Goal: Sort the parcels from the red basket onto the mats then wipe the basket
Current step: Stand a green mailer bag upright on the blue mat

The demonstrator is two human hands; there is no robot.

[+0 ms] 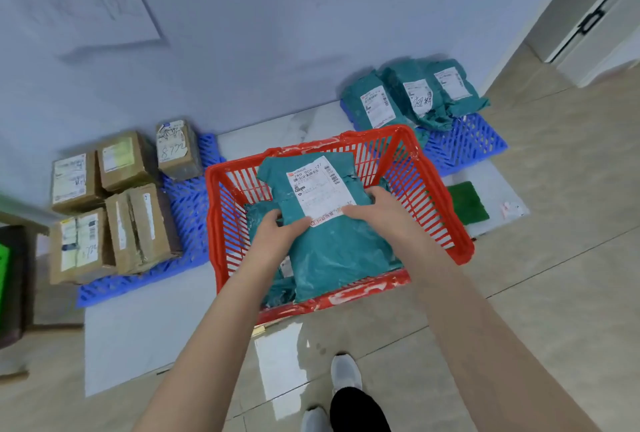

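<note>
Two hands hold one teal parcel [332, 251], which lies on top of the load inside the red basket [462, 248]. The left hand [277, 229] is closed on its left edge. The right hand [369, 208] grips the right edge, beside the lower corner of the white label.

At least one more teal bag [261, 215] shows underneath, so sorting is the step in hand. The basket is not yet emptied, and wiping looks some way off.

The basket stands on the floor [554, 258] between two blue mats. The left mat [187, 210] carries brown cardboard boxes [138, 224]. The right mat [465, 144] carries a pile of teal bags [408, 96] like this one.

The next move, as I judge it, calls for lifting the parcel clear of the basket's rim and carrying it right, onto that pile. The bag looks soft and slack and may sag, so a two-handed hold suits it.

A green cloth [465, 203] lies on the floor just beside the basket's right wall, likely meant for the wipe.
</note>
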